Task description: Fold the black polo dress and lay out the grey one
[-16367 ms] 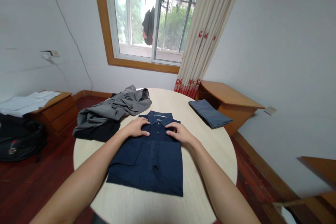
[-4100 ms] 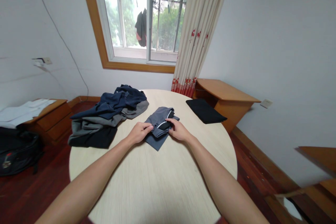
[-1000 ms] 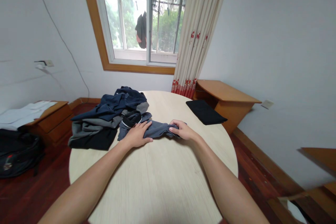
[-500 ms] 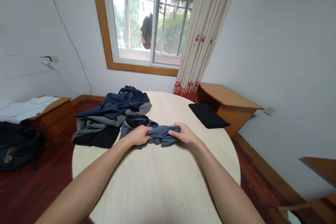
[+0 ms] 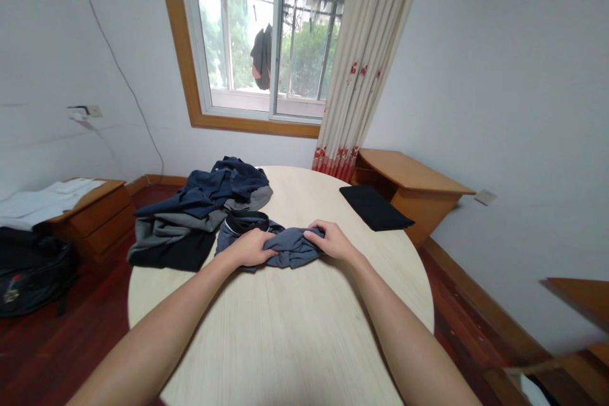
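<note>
A crumpled grey-blue shirt (image 5: 294, 248) with a dark, white-edged collar lies near the middle of the round table (image 5: 285, 330). My left hand (image 5: 252, 247) grips the cloth just right of the collar, fingers closed and partly hidden by fabric. At the shirt's right end, my right hand (image 5: 332, 240) pinches the bunched cloth between thumb and fingers. Left of the shirt is a loose heap of clothes, with a navy garment (image 5: 209, 189) on top, a grey garment (image 5: 178, 230) under it and a black one (image 5: 178, 255) lowest.
A folded black garment (image 5: 375, 207) rests at the table's right edge. Beyond it stands a wooden desk (image 5: 413, 174) by the curtain (image 5: 352, 63). To the left are a wooden cabinet (image 5: 102, 222) with papers on top and a black backpack (image 5: 35, 266) on the floor.
The shirt's right part has shifted slightly and its folds look more bunched. Both hands keep their hold. The whole view has moved a little.
</note>
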The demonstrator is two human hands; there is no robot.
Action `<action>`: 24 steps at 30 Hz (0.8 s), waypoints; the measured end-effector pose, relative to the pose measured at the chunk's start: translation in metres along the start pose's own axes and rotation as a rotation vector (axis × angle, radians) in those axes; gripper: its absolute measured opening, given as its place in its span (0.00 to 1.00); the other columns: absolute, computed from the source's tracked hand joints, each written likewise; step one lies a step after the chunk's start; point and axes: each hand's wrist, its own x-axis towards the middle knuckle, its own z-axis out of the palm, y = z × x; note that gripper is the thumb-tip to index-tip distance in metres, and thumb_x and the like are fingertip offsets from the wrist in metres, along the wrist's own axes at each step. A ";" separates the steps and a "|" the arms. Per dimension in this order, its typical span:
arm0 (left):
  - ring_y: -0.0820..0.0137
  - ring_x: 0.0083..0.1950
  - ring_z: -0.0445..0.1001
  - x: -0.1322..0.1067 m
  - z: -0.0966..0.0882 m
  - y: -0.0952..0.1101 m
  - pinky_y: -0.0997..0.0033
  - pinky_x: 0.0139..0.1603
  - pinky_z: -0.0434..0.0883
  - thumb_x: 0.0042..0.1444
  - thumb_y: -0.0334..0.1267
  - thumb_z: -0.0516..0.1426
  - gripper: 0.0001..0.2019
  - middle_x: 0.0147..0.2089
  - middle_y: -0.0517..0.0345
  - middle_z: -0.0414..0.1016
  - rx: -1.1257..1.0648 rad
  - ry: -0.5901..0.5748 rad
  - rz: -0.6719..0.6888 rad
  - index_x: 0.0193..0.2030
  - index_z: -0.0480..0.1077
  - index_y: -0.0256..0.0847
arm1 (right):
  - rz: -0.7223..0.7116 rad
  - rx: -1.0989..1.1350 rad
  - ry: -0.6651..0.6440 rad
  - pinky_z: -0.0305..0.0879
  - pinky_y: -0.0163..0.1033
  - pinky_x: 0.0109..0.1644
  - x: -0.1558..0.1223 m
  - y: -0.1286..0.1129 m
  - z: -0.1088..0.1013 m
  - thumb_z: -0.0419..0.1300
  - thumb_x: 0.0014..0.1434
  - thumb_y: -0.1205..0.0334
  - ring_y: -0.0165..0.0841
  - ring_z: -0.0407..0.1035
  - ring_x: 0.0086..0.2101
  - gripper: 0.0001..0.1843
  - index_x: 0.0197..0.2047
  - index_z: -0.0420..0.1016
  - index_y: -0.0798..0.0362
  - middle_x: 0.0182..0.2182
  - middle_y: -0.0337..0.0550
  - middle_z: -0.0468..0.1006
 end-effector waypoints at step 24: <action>0.63 0.54 0.75 -0.008 -0.067 -0.076 0.60 0.60 0.70 0.57 0.49 0.58 0.18 0.52 0.47 0.76 -0.898 1.575 -0.479 0.46 0.68 0.36 | 0.129 0.060 0.159 0.57 0.36 0.31 0.003 0.022 -0.002 0.54 0.62 0.41 0.31 0.63 0.25 0.23 0.30 0.71 0.53 0.22 0.38 0.71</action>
